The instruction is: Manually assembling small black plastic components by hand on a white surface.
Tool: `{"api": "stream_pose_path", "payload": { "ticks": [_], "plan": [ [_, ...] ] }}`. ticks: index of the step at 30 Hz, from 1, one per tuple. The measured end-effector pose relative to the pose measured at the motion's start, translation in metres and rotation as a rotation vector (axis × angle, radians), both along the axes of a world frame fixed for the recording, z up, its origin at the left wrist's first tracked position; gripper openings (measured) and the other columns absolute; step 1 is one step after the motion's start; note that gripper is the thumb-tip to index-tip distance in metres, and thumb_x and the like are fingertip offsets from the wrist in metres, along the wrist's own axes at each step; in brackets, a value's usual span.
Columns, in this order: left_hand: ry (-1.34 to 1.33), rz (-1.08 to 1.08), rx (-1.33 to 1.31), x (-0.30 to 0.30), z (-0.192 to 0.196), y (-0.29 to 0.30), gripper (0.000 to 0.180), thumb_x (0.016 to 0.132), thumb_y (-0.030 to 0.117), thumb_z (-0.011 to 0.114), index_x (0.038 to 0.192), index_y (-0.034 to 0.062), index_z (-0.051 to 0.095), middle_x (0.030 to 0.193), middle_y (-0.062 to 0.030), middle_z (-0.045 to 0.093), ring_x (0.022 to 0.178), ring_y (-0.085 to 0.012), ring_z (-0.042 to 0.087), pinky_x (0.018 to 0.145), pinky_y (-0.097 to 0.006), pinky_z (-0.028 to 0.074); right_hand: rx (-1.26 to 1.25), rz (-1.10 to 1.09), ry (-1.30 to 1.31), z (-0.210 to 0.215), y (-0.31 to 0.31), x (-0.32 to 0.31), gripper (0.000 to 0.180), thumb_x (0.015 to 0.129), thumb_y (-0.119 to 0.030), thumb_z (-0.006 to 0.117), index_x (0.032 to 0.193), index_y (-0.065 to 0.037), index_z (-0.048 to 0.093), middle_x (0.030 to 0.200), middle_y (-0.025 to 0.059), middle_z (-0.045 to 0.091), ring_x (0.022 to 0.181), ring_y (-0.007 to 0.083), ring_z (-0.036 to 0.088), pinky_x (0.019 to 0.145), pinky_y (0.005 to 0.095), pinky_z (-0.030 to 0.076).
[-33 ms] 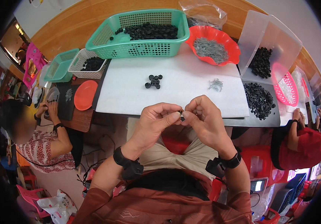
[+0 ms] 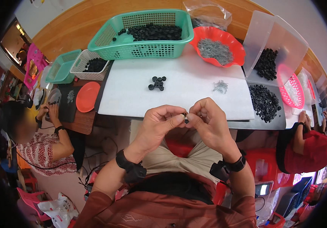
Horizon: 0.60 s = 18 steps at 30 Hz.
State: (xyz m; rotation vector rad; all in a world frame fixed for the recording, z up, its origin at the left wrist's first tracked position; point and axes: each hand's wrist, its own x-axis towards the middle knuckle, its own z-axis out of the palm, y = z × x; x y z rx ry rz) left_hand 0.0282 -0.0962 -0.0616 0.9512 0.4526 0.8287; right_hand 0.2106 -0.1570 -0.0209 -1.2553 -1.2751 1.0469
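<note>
My left hand (image 2: 157, 123) is closed in a pinch on a small black part (image 2: 185, 114), mostly hidden by the fingertips. Against it, thumb and fingers of my right hand (image 2: 211, 123) are also pinched together; what they hold is too small to make out. Both hands meet just off the near edge of a white foam sheet (image 2: 133, 97), above my lap. A small cluster of round black plastic parts (image 2: 157, 83) lies on the sheet beyond my hands. To its right sits a little heap of thin grey metal pieces (image 2: 220, 87).
Along the back stand a green basket (image 2: 140, 51) of black parts and a red scalloped bowl (image 2: 239, 57) of metal pieces. Black parts (image 2: 264, 102) are heaped at right, near a clear plastic bin (image 2: 285, 34). People work at left (image 2: 53, 144) and right (image 2: 313, 146).
</note>
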Motion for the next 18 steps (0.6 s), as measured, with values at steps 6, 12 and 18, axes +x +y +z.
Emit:
{"api": "stream_pose_path", "payload": {
  "ticks": [6, 12, 18],
  "plan": [
    [-0.052, -0.03, -0.178, 0.0, 0.005, -0.004, 0.017, 0.098, 0.003, 0.067, 0.114, -0.0022, 0.069, 0.106, -0.0121, 0.074, 0.093, -0.0183, 0.074, 0.087, -0.03, 0.063, 0.089, -0.08, -0.133, -0.015, -0.004, 0.005, 0.008, 0.094, 0.001, 0.069, 0.099, -0.001, 0.062, 0.083, 0.0094, 0.069, 0.075, 0.0145, 0.066, 0.068, 0.0299, 0.052],
    [-0.085, -0.033, -0.302, 0.001, 0.006, -0.005, 0.015, 0.098, 0.004, 0.067, 0.112, -0.0025, 0.069, 0.105, -0.0119, 0.073, 0.092, -0.0184, 0.074, 0.087, -0.032, 0.064, 0.304, -0.083, -0.215, -0.025, -0.003, 0.005, 0.011, 0.092, 0.0, 0.071, 0.102, 0.0, 0.068, 0.093, 0.0106, 0.07, 0.077, 0.0196, 0.067, 0.07, 0.0307, 0.053],
    [-0.1, -0.05, -0.336, 0.004, 0.011, -0.004, 0.012, 0.099, 0.005, 0.065, 0.109, -0.0007, 0.069, 0.106, -0.0121, 0.072, 0.096, -0.0182, 0.073, 0.087, -0.032, 0.064, 0.385, -0.038, -0.206, -0.025, -0.005, 0.008, 0.025, 0.086, 0.003, 0.076, 0.11, -0.001, 0.07, 0.102, 0.0098, 0.065, 0.074, 0.0153, 0.063, 0.067, 0.0274, 0.051]
  ]
}}
